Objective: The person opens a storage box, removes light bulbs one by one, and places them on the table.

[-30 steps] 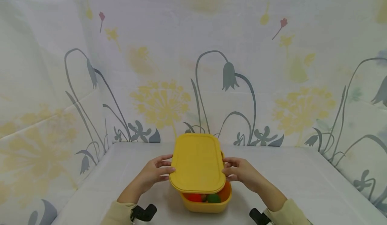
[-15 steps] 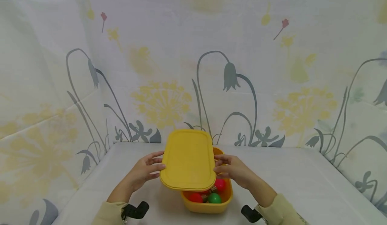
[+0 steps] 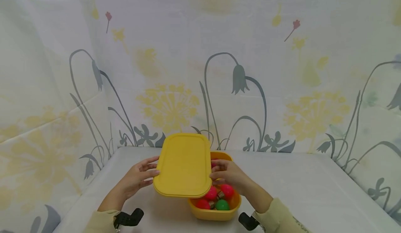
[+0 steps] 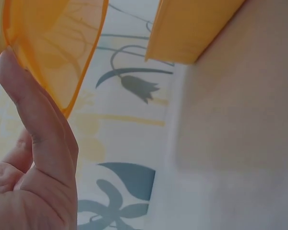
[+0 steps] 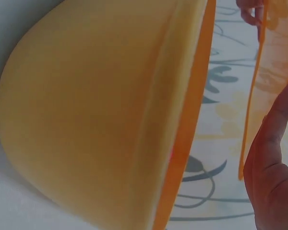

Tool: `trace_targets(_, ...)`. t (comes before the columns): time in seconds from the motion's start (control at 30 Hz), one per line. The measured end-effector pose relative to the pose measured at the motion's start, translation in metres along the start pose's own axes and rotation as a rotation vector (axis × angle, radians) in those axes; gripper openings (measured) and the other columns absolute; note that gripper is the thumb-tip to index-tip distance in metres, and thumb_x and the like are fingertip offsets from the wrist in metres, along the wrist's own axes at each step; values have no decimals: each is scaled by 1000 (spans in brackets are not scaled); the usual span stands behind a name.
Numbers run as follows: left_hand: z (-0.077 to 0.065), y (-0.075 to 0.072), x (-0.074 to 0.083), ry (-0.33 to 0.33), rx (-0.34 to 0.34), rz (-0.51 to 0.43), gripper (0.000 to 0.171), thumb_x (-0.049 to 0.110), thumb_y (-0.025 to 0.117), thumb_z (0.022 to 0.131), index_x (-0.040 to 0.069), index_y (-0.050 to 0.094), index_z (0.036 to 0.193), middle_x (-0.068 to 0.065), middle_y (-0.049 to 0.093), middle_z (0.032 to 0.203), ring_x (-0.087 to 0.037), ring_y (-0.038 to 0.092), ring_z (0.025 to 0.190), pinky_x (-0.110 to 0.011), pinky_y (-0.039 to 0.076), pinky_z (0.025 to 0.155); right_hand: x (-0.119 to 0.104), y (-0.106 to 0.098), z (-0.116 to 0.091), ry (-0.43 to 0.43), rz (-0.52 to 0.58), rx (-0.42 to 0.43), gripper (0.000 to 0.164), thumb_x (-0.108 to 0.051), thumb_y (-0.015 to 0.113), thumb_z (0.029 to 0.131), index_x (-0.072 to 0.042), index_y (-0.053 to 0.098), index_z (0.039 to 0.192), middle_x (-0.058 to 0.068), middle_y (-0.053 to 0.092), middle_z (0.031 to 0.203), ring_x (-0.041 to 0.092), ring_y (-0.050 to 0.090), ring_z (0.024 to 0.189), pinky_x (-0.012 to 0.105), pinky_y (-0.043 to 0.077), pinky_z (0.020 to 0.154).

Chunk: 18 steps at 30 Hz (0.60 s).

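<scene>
Between both hands hangs a yellow rectangular lid [image 3: 183,165], raised above the table and tilted. My left hand [image 3: 139,175] grips its left edge, the thumb on top; my right hand [image 3: 230,175] pinches the right edge. Below and to the right stands a yellow plastic box [image 3: 214,215], partly covered from view by the lid and right hand. Inside it lie several red bulbs [image 3: 227,191] with ribbed gold bases and a green bulb [image 3: 222,205]. The left wrist view catches the lid's underside [image 4: 53,38]; the right wrist view is mostly filled by the box's side [image 5: 86,105].
A white-covered table [image 3: 300,187] spreads around the box. Behind it hangs a pale cloth [image 3: 200,34] printed with grey and yellow flowers, which also runs along both sides. Black straps [image 3: 128,218] sit on both wrists over beige sleeves.
Both hands have carried the lid leftward, off the box. More of the box's opening and more of the red and green bulbs show now. The box has stayed in place.
</scene>
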<state>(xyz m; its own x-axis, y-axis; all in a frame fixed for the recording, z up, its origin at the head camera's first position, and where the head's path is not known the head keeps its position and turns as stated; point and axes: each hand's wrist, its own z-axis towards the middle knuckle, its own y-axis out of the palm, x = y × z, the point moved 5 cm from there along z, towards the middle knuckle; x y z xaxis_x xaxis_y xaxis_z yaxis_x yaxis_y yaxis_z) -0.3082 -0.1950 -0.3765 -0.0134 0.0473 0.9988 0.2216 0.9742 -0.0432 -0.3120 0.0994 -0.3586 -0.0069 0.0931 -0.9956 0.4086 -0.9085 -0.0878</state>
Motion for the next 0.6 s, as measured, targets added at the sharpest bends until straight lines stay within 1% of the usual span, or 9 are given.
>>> trace_targets(0.1,-3,-6,0,5,-13,0,70,15,68,85,2,31,143,-13,50,119,-18,60,91,-28,51,76,1,6,3,-2,-3,9,57,-5,68,83,8,42,132,12,56,95,21,62,83,37,53,77)
trace_targets(0.33,-10,-19,0,1,-37,-15,71,13,66,87,0,27,144,-8,52,116,-15,60,91,-25,51,74,2,22,8,1,46,20,57,-1,67,83,9,41,132,12,55,92,19,61,77,36,54,75)
trace_targets(0.47,-13,-25,0,1,-33,-29,70,12,65,88,-1,26,144,-6,53,114,-15,61,90,-25,52,74,1,30,10,-3,80,17,58,1,66,83,10,39,133,12,53,93,19,61,76,36,54,74)
trace_targets(0.6,-15,-31,-3,-5,-21,-35,68,13,63,89,-1,26,144,-5,53,112,-14,61,90,-25,51,75,1,36,12,-4,92,20,57,2,64,84,10,38,134,13,52,94,18,59,76,36,54,74)
